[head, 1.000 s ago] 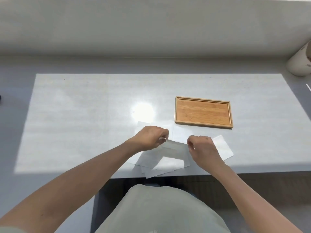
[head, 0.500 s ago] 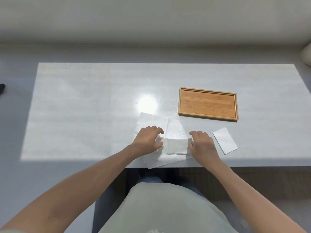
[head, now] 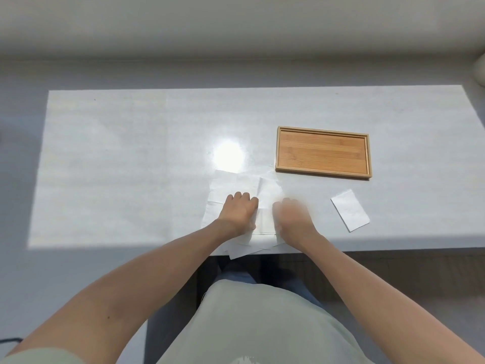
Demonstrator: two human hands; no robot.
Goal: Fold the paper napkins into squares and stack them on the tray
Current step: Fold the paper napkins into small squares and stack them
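A pile of white paper napkins (head: 245,183) lies near the table's front edge. On top of it sits a partly folded napkin (head: 265,222), a narrow strip showing between my hands. My left hand (head: 240,212) presses on its left side with curled fingers. My right hand (head: 292,216), blurred by motion, rests on its right side. A folded napkin (head: 350,210) lies alone to the right. The wooden tray (head: 323,175) stands behind, with nothing in it.
The white table (head: 131,153) carries a bright light spot (head: 228,155) behind the pile. Some napkin corners (head: 238,252) overhang the front edge. A pale rounded object (head: 480,69) sits at the far right.
The napkin held up between both hands a second ago now lies flat on the pile. Both hands came down onto it and moved closer together, the right hand still moving.
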